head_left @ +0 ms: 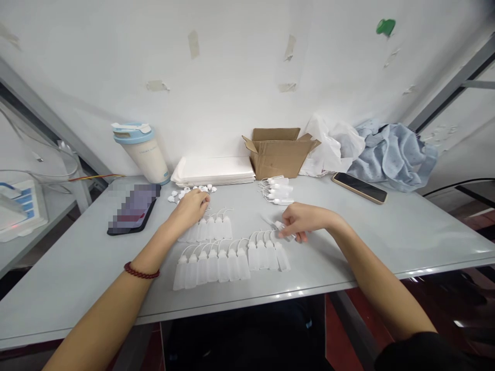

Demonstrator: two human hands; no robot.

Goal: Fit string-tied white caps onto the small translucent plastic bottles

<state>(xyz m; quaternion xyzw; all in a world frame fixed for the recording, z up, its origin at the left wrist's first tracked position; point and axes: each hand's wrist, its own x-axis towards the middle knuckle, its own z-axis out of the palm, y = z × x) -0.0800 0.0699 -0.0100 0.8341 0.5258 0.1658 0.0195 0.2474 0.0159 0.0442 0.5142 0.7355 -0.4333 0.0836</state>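
My left hand (193,207) is over a scatter of small white caps (209,188), with curled fingers that hide what they may hold. Just below its fingertips stands a row of translucent white small bottles (216,229) with thin curved strings at their tops. Nearer the front edge lies a longer row of the same small bottles (212,267), side by side. My right hand (303,220) is closed on one such small bottle (277,223), partly hidden by the fingers and a little blurred. Beyond that hand is a loose pile of small bottles (279,191) with tangled strings.
Along the wall stand a cream tumbler (149,157) with a blue lid, a white paper stack (216,170), an opened cardboard box (275,157), a white plastic bag (328,147) and a blue cloth (400,154). Phones lie left (135,208) and right (359,187) on the grey table (394,237).
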